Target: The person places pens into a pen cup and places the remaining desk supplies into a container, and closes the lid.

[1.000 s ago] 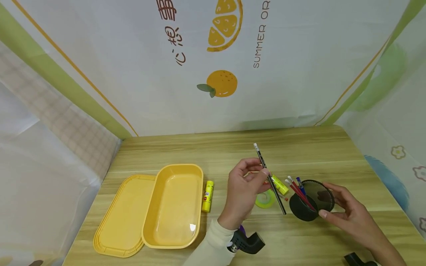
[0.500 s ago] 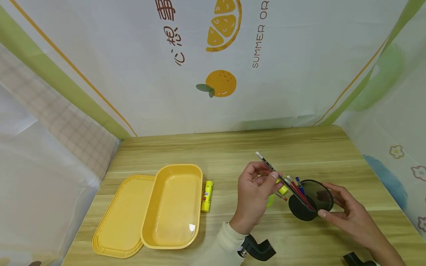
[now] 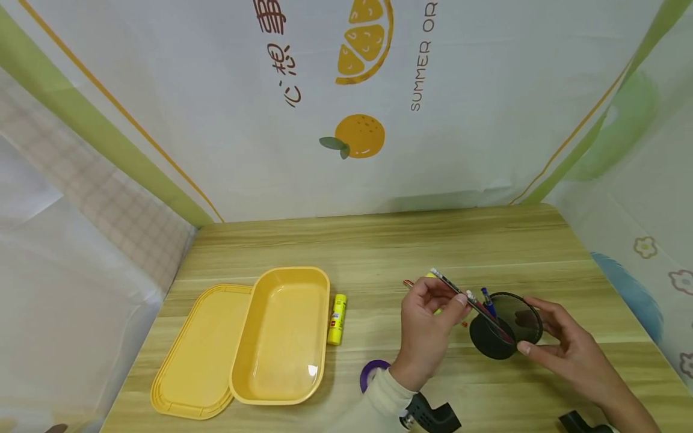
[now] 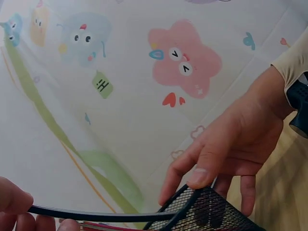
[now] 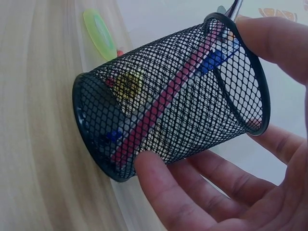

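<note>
My left hand [image 3: 425, 331] pinches a black pencil [image 3: 445, 280] with a white eraser end. The pencil slants down to the right, its lower end inside a black mesh pen holder [image 3: 489, 347]. My right hand [image 3: 579, 352] grips this holder near its rim and keeps it tilted, its opening towards the upper right. Inside lie red pencils, one seen as a red pencil [image 5: 168, 91] through the mesh, along with a blue pen [image 3: 488, 300]. In the left wrist view, the black pencil [image 4: 101, 215] crosses the rim of the mesh.
Left of the hands stand a yellow box [image 3: 234, 373] and its yellow lid [image 3: 197, 355]. A yellow glue stick [image 3: 337, 320] lies beside the box. Purple tape [image 3: 364, 377] is partly under the left sleeve. Behind the left hand, a red-ended stick [image 3: 408, 282] shows. Green tape [image 5: 98, 33] lies past the holder.
My left hand has moved right and slightly down, bringing the black pencil from outside the holder into its opening. My right hand keeps the holder in place. The purple tape has come into view.
</note>
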`<state>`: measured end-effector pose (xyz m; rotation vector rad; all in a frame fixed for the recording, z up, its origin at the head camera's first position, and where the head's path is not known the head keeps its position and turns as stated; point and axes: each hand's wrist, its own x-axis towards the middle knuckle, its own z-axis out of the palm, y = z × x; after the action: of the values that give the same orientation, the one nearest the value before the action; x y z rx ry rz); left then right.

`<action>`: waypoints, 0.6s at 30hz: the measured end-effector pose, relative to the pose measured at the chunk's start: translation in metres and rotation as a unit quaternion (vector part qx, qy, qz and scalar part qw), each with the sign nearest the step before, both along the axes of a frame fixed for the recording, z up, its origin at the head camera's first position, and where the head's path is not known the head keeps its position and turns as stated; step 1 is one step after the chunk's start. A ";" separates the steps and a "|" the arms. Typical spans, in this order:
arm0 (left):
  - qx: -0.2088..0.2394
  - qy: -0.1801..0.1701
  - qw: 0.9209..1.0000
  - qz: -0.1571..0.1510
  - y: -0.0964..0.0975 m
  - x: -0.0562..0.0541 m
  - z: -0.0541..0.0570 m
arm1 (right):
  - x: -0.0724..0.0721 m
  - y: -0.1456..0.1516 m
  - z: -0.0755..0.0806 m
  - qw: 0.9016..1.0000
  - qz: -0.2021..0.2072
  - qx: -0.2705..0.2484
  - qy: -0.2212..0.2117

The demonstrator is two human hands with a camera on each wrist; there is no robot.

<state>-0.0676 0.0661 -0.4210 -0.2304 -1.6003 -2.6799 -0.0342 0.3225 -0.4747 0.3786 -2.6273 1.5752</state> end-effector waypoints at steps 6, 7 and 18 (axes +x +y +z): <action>-0.021 0.008 1.000 0.015 0.005 0.002 -0.010 | 0.000 0.000 -0.001 1.000 -0.004 0.005 -0.003; -0.019 0.004 1.000 0.014 0.006 0.002 -0.011 | 0.000 0.000 -0.001 1.000 -0.005 0.007 -0.004; -0.057 -0.035 0.998 0.002 0.012 0.003 -0.024 | -0.001 0.001 0.001 1.000 -0.001 0.004 -0.012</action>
<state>-0.0649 0.0783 -0.4447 -0.1345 -1.7732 -2.6251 -0.0349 0.3231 -0.4734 0.3593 -2.6502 1.5796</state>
